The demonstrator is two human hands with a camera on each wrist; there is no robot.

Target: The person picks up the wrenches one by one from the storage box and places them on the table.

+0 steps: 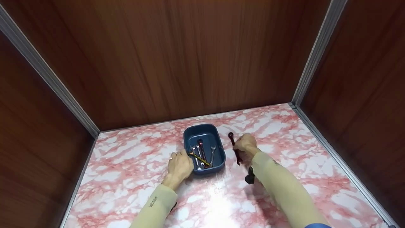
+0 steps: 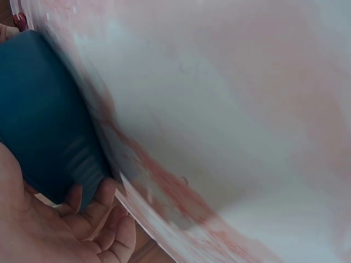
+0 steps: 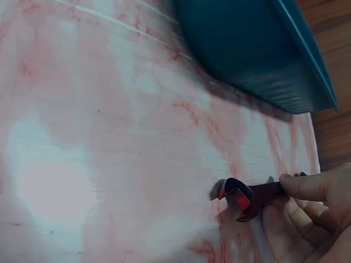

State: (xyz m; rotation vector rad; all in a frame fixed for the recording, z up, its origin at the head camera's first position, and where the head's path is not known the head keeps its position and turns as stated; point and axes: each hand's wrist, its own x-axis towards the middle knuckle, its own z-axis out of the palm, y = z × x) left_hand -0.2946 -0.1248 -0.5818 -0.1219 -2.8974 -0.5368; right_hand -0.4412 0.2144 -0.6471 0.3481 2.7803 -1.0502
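Note:
A dark red combination wrench (image 1: 234, 145) stands out from my right hand (image 1: 246, 143), which pinches its shank between thumb and fingers beside the bin. In the right wrist view the wrench's open-end jaw (image 3: 241, 200) shows low over the tabletop. My left hand (image 1: 180, 164) grips the near left side of the blue plastic bin (image 1: 222, 152). Its curled fingers (image 2: 104, 192) touch the bin's outer wall in the left wrist view. Inside the bin lie a gold wrench (image 1: 200, 159), another red wrench (image 1: 201, 148) and several silver wrenches (image 1: 212, 155).
The pink and white marbled tabletop (image 1: 133, 167) extends around the bin. Brown wood-grain panels (image 1: 190, 63) with grey metal edging stand at the back and both sides. A black strap piece (image 1: 250, 176) hangs under the right wrist.

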